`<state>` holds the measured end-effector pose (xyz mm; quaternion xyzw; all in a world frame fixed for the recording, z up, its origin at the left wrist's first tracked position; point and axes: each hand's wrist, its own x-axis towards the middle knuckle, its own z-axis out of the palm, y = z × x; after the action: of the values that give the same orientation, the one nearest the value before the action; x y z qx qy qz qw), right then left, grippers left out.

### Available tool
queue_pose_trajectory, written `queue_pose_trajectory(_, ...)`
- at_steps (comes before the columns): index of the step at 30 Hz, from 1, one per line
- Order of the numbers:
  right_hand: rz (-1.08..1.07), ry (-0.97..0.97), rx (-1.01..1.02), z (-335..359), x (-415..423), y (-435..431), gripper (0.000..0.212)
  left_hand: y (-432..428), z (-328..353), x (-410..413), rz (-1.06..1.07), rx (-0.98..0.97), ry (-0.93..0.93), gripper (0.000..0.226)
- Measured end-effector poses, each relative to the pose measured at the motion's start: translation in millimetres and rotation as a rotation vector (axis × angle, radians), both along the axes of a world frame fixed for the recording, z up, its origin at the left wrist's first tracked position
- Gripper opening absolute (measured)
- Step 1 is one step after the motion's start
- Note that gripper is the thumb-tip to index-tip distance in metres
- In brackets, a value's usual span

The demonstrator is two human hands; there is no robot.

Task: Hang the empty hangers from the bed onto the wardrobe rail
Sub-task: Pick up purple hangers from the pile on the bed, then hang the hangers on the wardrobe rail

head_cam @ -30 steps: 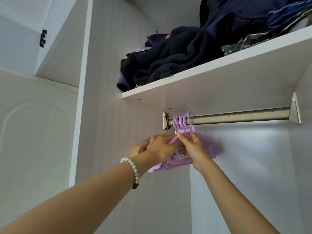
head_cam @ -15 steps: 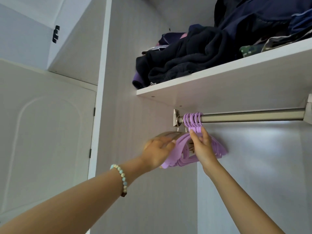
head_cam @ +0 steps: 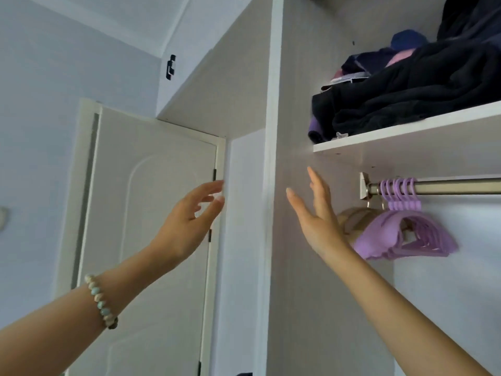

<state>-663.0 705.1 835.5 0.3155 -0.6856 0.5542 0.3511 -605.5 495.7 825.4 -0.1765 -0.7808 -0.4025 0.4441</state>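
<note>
The left hand (head_cam: 187,223) is raised with its fingers loosely spread and slightly bent, and it holds nothing. It sits in front of a white door (head_cam: 151,213), with its fingertips level with the right edge of the door frame. A bead bracelet (head_cam: 101,301) of pale and greenish beads circles the left wrist, lower and nearer the camera.

The right hand (head_cam: 317,221) is raised to the right of the left one. Its palm is flat, its fingers are straight and point upward, and it is empty. It sits in front of the grey inner wall of the wardrobe, just right of the white side panel (head_cam: 271,131) that divides the door from the wardrobe opening.

Directly right of the right hand, a light wooden hanger (head_cam: 352,218) shows partly behind the heel of the hand. Whether the hand touches it cannot be told.

Just beyond that hangs a tight bunch of purple hangers (head_cam: 406,234), pressed together and fanning a little to the right. Their hooks (head_cam: 397,187) sit side by side over the metal rail (head_cam: 447,185), close to its left end. There a bracket (head_cam: 364,185) fixes the rail to the wardrobe wall. The rail runs right, out of view.

Above the rail is a white shelf (head_cam: 406,137) piled with dark clothes (head_cam: 420,88), with bits of purple and pink cloth showing among them. High on the far left, a small black fitting (head_cam: 170,67) sits on an upper panel beside a pale wall (head_cam: 54,77).
</note>
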Motion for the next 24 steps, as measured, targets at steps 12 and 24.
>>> queue_pose_trajectory(12, 0.462, 0.012, 0.370, -68.4, 79.1, -307.1, 0.065, -277.5, -84.6, 147.7, 0.512, 0.033, -0.181, 0.063)
queue_pose_trajectory(24, 0.862, -0.283, 0.782, -283.3, 225.9, -594.7, 0.070, -500.3, -317.8, 366.7, 0.991, 0.216, -0.561, 0.063)
